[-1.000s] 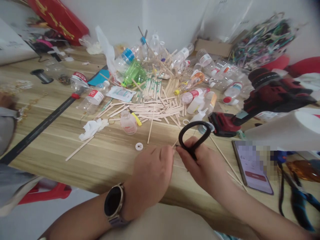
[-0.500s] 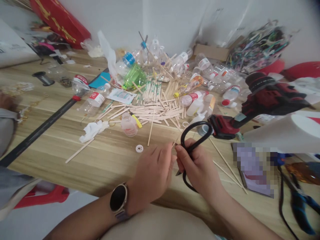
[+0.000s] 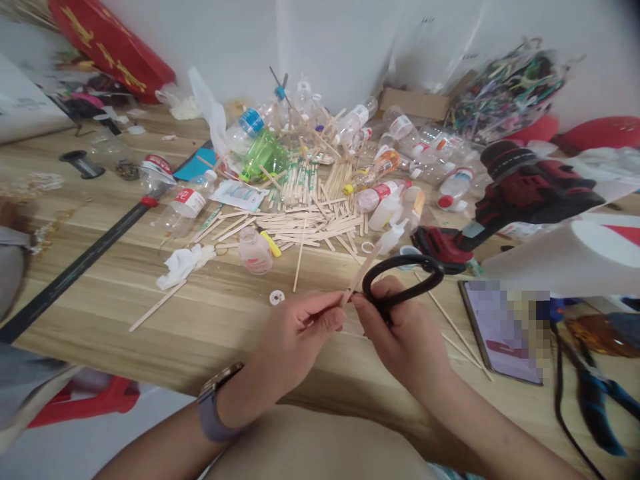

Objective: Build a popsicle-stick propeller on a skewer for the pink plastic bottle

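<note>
Wooden and thin, the craft stick [image 3: 361, 275] sits pinched at its near end between the thumb and fingertips of the left hand [image 3: 295, 340]. Its long axis runs diagonally: from that grip just above the near table edge it points up and to the right, away from the person, and its far tip ends near the small white squeeze bottle [image 3: 393, 235]. Just beside the pinch, the right hand [image 3: 403, 333] is curled tight around black scissors [image 3: 400, 283]. One handle loop stands clear above the knuckles, a long oval lying roughly left to right; the blades are hidden behind the fingers, so whether they touch the stick cannot be told. Both hands meet over the wooden table [image 3: 210, 327], thumbs nearly touching. A watch strap [image 3: 213, 413] wraps the left wrist.

Beyond the hands lies a loose heap of craft sticks [image 3: 310, 220], most lying crosswise, with a pink-tinted bottle [image 3: 254, 250] and a white bottle cap [image 3: 277, 297] in front of it. Clear plastic bottles [image 3: 430, 160] crowd the back of the table. A red cordless drill [image 3: 520, 193] lies to the right, its base near the scissor loop, and a phone [image 3: 500, 330] lies flat beside the right forearm.
</note>
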### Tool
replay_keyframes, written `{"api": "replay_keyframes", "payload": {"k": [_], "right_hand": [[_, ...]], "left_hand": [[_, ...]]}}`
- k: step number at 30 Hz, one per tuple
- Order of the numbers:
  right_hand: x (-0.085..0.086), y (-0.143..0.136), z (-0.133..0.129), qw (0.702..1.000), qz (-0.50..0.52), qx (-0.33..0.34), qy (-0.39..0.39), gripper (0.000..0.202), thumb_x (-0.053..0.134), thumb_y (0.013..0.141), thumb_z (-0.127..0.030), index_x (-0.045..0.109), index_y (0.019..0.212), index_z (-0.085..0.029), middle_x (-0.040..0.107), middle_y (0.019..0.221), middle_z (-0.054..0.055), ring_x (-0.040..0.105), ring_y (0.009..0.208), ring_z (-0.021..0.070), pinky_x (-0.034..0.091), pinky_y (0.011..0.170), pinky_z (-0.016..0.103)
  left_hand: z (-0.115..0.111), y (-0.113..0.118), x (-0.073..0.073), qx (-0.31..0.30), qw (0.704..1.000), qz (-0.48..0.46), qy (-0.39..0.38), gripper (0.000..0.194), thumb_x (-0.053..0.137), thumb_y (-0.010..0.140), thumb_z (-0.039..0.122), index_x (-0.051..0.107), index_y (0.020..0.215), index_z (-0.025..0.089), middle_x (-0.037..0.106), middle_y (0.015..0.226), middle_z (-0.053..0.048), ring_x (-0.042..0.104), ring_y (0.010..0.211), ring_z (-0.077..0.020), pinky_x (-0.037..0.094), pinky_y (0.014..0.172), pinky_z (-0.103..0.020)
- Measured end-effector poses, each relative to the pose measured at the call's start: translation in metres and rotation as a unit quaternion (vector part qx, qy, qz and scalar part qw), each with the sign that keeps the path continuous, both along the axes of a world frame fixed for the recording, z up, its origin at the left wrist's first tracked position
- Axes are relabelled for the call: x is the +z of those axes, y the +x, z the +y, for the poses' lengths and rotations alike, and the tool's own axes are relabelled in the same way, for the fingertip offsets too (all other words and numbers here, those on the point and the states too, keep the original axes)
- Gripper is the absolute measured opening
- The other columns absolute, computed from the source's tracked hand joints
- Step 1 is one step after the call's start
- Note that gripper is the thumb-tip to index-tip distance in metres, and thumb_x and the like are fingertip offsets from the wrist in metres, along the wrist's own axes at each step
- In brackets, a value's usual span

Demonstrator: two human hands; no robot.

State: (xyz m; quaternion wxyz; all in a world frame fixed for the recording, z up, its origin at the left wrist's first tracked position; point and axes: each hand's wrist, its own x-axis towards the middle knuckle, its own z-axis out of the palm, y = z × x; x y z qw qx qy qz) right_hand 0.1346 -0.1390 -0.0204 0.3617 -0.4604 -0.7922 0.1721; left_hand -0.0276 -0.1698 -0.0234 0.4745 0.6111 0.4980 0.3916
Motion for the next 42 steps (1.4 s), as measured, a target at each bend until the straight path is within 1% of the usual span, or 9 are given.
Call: {"api": "replay_keyframes", "payload": {"k": [3, 10, 14, 20, 22, 25, 30, 35, 42], "right_hand": [[-0.002, 0.001, 0.000, 1.000, -0.001, -0.009, 0.004, 0.021, 0.049, 0.091, -0.027, 0.042, 0.072, -0.024, 0.054, 0.052, -0.004, 0.053, 0.040, 0.0127, 0.036, 0.040, 0.023], [-0.004, 0.012, 0.003, 0.941, -0.204, 0.039, 0.269, 0.014, 0.049, 0.089, -0.007, 0.058, 0.086, -0.017, 0.066, 0.063, -0.001, 0.058, 0.053, 0.0140, 0.038, 0.067, 0.031], [-0.008, 0.013, 0.000, 0.921, -0.242, 0.021, 0.304, 0.018, 0.046, 0.089, -0.006, 0.058, 0.099, -0.014, 0.068, 0.068, 0.001, 0.062, 0.060, 0.0165, 0.037, 0.074, 0.035], [-0.012, 0.013, 0.000, 0.924, -0.217, 0.043, 0.312, 0.015, 0.048, 0.092, -0.009, 0.054, 0.103, -0.017, 0.069, 0.070, 0.002, 0.063, 0.061, 0.0160, 0.038, 0.070, 0.034], [-0.009, 0.010, -0.001, 0.957, -0.148, 0.054, 0.242, 0.011, 0.047, 0.092, -0.013, 0.055, 0.096, -0.019, 0.069, 0.070, 0.001, 0.064, 0.060, 0.0156, 0.042, 0.066, 0.032], [0.001, 0.004, -0.004, 0.998, -0.014, 0.054, -0.012, 0.019, 0.048, 0.093, -0.024, 0.051, 0.074, -0.022, 0.062, 0.055, -0.003, 0.058, 0.048, 0.0134, 0.042, 0.049, 0.026], [0.022, -0.008, -0.007, 0.914, 0.157, 0.106, -0.360, 0.027, 0.045, 0.093, -0.039, 0.047, 0.072, -0.022, 0.059, 0.047, -0.004, 0.052, 0.039, 0.0110, 0.041, 0.040, 0.022], [0.024, -0.017, -0.003, 0.827, 0.261, 0.142, -0.478, 0.027, 0.052, 0.089, -0.045, 0.050, 0.077, -0.021, 0.060, 0.049, -0.005, 0.054, 0.039, 0.0087, 0.042, 0.041, 0.019], [0.022, -0.020, -0.002, 0.786, 0.295, 0.117, -0.530, 0.032, 0.059, 0.083, -0.050, 0.049, 0.074, -0.020, 0.060, 0.048, -0.005, 0.055, 0.038, 0.0081, 0.042, 0.040, 0.017]], "left_hand": [[-0.003, 0.005, -0.002, 0.020, 0.996, 0.057, 0.058, 0.023, 0.046, 0.095, 0.028, 0.066, 0.091, 0.018, 0.064, 0.080, 0.000, 0.057, 0.076, -0.0150, 0.044, 0.070, -0.024], [-0.007, 0.012, -0.002, 0.064, 0.984, 0.146, 0.083, 0.029, 0.034, 0.097, 0.025, 0.061, 0.090, 0.017, 0.068, 0.085, -0.005, 0.061, 0.078, -0.0184, 0.046, 0.071, -0.030], [-0.005, 0.013, 0.002, 0.061, 0.992, 0.105, 0.024, 0.025, 0.036, 0.096, 0.029, 0.056, 0.086, 0.019, 0.064, 0.079, -0.002, 0.059, 0.072, -0.0173, 0.045, 0.067, -0.030], [-0.004, 0.010, -0.005, 0.041, 0.984, -0.111, -0.131, 0.033, 0.035, 0.096, 0.048, 0.046, 0.077, 0.022, 0.043, 0.064, 0.004, 0.044, 0.056, -0.0118, 0.039, 0.052, -0.024], [-0.004, 0.008, -0.007, 0.060, 0.979, -0.157, -0.113, 0.038, 0.033, 0.096, 0.053, 0.043, 0.076, 0.023, 0.038, 0.064, 0.005, 0.039, 0.055, -0.0112, 0.039, 0.054, -0.024], [-0.003, 0.007, -0.007, 0.058, 0.973, -0.203, -0.095, 0.040, 0.030, 0.097, 0.054, 0.040, 0.074, 0.022, 0.031, 0.061, 0.006, 0.031, 0.053, -0.0111, 0.035, 0.054, -0.025], [0.002, 0.008, -0.003, 0.056, 0.947, -0.275, -0.154, 0.041, 0.028, 0.098, 0.044, 0.036, 0.065, 0.021, 0.025, 0.057, 0.006, 0.025, 0.051, -0.0106, 0.030, 0.051, -0.025], [0.001, 0.010, -0.011, 0.057, 0.925, -0.321, -0.195, 0.039, 0.036, 0.094, 0.050, 0.039, 0.068, 0.021, 0.037, 0.058, 0.005, 0.040, 0.052, -0.0113, 0.038, 0.054, -0.027], [-0.001, 0.011, -0.020, 0.046, 0.933, -0.299, -0.195, 0.042, 0.038, 0.094, 0.055, 0.045, 0.071, 0.021, 0.047, 0.058, 0.003, 0.045, 0.053, -0.0125, 0.039, 0.057, -0.028]]}}
